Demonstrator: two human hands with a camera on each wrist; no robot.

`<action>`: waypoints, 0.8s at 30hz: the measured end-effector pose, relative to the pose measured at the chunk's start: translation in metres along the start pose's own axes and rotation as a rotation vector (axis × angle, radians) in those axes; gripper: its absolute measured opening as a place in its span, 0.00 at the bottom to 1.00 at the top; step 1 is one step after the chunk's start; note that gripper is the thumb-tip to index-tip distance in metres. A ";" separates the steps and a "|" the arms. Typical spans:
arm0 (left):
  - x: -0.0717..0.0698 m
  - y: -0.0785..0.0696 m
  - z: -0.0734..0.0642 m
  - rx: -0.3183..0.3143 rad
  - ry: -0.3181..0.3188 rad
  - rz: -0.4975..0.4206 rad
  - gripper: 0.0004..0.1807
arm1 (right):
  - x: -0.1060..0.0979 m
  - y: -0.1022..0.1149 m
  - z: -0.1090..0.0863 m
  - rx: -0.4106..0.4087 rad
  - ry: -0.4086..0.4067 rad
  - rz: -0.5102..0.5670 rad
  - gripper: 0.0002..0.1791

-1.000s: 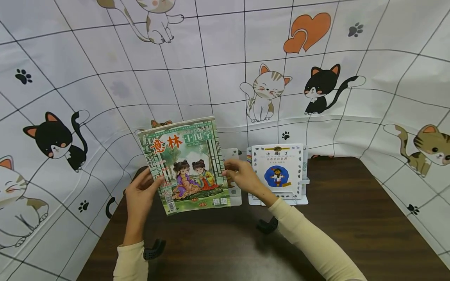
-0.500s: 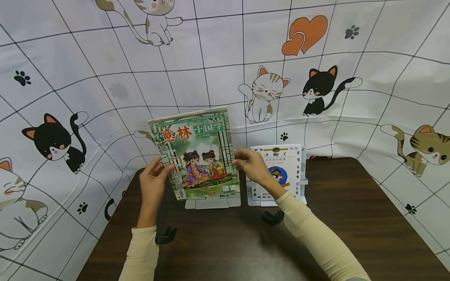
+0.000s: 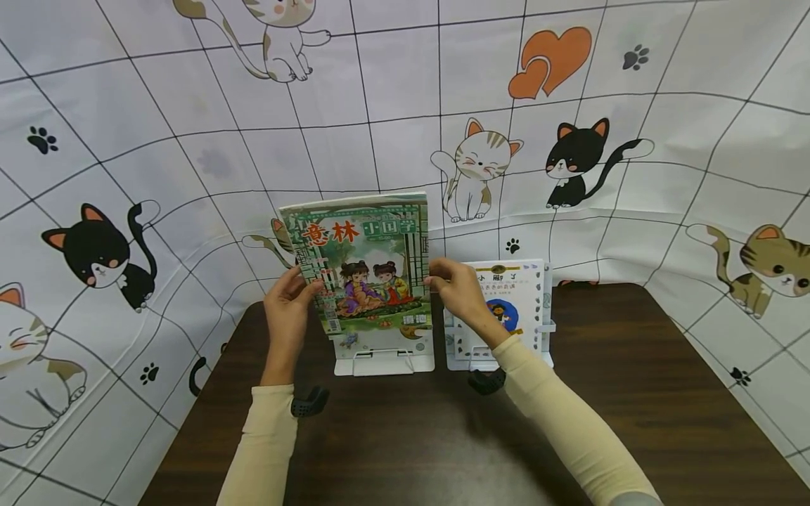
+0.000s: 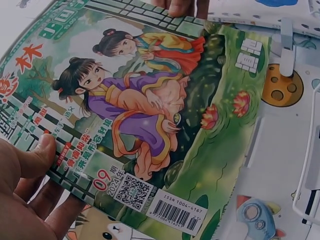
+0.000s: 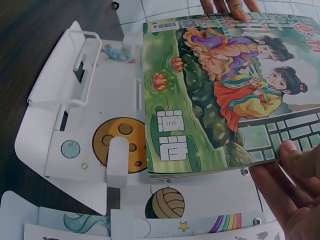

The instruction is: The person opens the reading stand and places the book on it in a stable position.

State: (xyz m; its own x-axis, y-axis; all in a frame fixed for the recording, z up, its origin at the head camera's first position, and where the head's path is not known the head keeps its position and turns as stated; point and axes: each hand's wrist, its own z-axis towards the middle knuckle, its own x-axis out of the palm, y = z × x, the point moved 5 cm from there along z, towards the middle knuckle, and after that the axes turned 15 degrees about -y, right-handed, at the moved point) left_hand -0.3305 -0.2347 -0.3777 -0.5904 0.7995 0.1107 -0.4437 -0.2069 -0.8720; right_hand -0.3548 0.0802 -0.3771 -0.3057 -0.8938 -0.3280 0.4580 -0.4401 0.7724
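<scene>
A green magazine point(image 3: 373, 267) with two drawn children on its cover is held upright between both hands. My left hand point(image 3: 287, 302) pinches its left edge, thumb on the cover. At the opposite edge my right hand point(image 3: 462, 292) pinches it the same way. Behind and below the magazine stands a white book stand point(image 3: 382, 364) with a wire support at its foot. In the right wrist view the magazine's lower edge is apart from the wire support point(image 5: 90, 70). Most of the stand's back plate is hidden.
To the right, a second stand point(image 3: 548, 351) bears a white book point(image 3: 531, 302) with a blue round picture, partly covered by my right hand. Both stand on a dark wooden table point(image 3: 405, 436). A cloth point(image 3: 392, 84) printed with cats hangs behind.
Both hands have carried the magazine right and upward, in front of the left stand. It has straightened from its tilt, and the stand's foot now shows below it.
</scene>
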 end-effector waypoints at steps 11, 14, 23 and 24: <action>0.009 0.012 0.002 -0.034 0.003 -0.048 0.27 | 0.006 -0.011 0.002 -0.016 -0.020 -0.052 0.08; 0.011 0.017 0.001 -0.056 0.005 -0.045 0.27 | 0.008 -0.016 0.002 -0.015 -0.017 -0.054 0.08; 0.010 0.033 -0.001 -0.099 0.022 -0.020 0.24 | 0.016 -0.029 -0.005 -0.008 0.000 -0.079 0.11; 0.009 0.036 -0.001 -0.102 0.024 -0.009 0.25 | 0.016 -0.029 -0.006 -0.016 -0.002 -0.086 0.10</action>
State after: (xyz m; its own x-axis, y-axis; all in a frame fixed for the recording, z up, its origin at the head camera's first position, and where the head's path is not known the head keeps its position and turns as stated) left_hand -0.3510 -0.2342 -0.4083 -0.5697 0.8147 0.1082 -0.3773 -0.1423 -0.9151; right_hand -0.3679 0.0779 -0.4085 -0.3458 -0.8526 -0.3918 0.4430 -0.5165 0.7328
